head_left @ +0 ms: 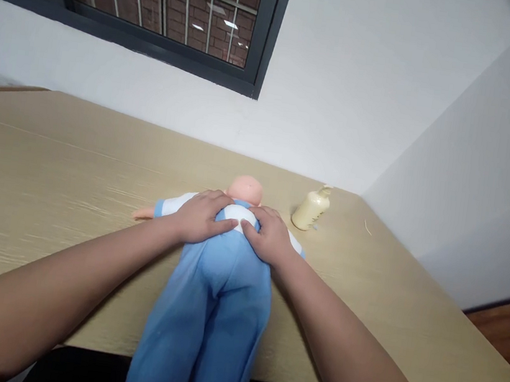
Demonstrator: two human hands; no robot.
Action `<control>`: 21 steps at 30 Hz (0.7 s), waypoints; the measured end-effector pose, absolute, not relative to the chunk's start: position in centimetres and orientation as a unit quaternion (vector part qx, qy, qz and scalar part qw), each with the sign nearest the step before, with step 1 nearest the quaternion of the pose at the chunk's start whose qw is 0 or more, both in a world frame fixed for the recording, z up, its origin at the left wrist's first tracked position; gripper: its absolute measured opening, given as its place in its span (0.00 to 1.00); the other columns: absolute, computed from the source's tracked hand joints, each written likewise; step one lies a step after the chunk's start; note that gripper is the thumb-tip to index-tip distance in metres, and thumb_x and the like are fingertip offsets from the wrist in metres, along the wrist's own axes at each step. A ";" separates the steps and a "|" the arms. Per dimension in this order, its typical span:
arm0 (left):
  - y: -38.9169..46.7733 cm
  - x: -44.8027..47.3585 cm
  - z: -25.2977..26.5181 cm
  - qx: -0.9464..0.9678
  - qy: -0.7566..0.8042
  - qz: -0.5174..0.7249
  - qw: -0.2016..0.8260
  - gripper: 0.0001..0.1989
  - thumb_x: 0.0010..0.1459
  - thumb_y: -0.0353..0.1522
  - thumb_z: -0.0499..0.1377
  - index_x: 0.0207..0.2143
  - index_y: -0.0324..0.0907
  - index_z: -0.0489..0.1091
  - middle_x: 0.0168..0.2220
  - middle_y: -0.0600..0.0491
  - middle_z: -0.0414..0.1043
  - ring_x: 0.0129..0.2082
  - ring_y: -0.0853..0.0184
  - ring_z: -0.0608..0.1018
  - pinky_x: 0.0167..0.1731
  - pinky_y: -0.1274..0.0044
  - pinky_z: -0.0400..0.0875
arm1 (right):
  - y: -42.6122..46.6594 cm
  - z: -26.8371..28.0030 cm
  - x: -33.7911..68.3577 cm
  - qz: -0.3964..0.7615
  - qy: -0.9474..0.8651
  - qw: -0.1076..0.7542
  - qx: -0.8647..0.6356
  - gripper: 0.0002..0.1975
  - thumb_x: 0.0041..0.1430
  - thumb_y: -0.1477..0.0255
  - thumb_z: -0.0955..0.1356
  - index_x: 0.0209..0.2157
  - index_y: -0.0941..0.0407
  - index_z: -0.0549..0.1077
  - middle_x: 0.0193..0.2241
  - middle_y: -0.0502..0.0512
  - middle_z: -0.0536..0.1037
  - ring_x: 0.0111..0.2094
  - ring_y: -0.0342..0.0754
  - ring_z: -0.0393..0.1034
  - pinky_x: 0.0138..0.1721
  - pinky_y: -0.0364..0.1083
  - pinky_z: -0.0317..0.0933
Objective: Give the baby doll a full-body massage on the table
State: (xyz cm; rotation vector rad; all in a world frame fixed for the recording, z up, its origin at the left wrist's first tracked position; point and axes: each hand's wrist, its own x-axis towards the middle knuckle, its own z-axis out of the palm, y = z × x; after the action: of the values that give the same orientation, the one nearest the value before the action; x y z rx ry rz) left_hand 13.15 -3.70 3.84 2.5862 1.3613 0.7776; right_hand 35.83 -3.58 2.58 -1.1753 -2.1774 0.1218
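Observation:
A baby doll point(237, 270) in blue trousers and a white top with blue trim lies on the wooden table point(74, 167), its bald head at the far end. It appears to be face down, and its legs reach over the table's near edge. My left hand point(205, 216) rests on the left side of the doll's upper back, fingers stretched out. On the other side my right hand point(269, 233) lies flat in the same way. Both thumbs point inward and almost meet over the white cloth. One doll arm sticks out to the left; the other is mostly hidden behind my right hand.
A cream pump bottle point(311, 209) stands to the right of the doll's head. Farther right lies a thin pale strand point(367, 227). White walls point(343, 90) border the table at the back and right. A barred window point(175, 11) with a dark frame is above.

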 end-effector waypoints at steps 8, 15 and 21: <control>-5.4 12.7 3.2 0.795 0.482 0.361 -0.071 0.17 0.65 0.39 0.51 0.45 0.39 0.74 0.42 0.45 0.72 0.46 0.56 0.73 0.50 0.65 0.67 | -4.4 2.4 36.4 -0.039 -0.783 0.405 -0.471 0.15 0.65 0.65 0.63 0.47 0.56 0.76 0.43 0.59 0.79 0.46 0.53 0.72 0.51 0.51 0.64; -6.7 12.2 5.8 0.784 0.593 0.180 0.033 0.30 0.67 0.48 0.43 0.20 0.44 0.70 0.23 0.48 0.72 0.26 0.57 0.74 0.28 0.69 0.62 | -6.3 4.8 36.6 0.004 -0.783 0.184 -0.593 0.42 0.63 0.41 0.54 0.64 0.57 0.60 0.40 0.66 0.80 0.40 0.64 0.75 0.36 0.53 0.62; -6.6 11.8 4.8 0.787 0.595 0.138 0.089 0.38 0.62 0.58 0.40 0.14 0.44 0.68 0.18 0.45 0.71 0.22 0.52 0.75 0.27 0.65 0.66 | -6.0 4.1 37.0 0.071 -0.771 0.170 -0.609 0.51 0.58 0.36 0.54 0.68 0.61 0.56 0.45 0.73 0.79 0.44 0.68 0.75 0.40 0.57 0.63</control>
State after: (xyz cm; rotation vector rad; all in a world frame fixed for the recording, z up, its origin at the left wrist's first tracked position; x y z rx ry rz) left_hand 11.84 -6.59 4.82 2.3408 1.7704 0.4107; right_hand 36.99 -5.96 4.10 -1.7313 -2.1913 0.2025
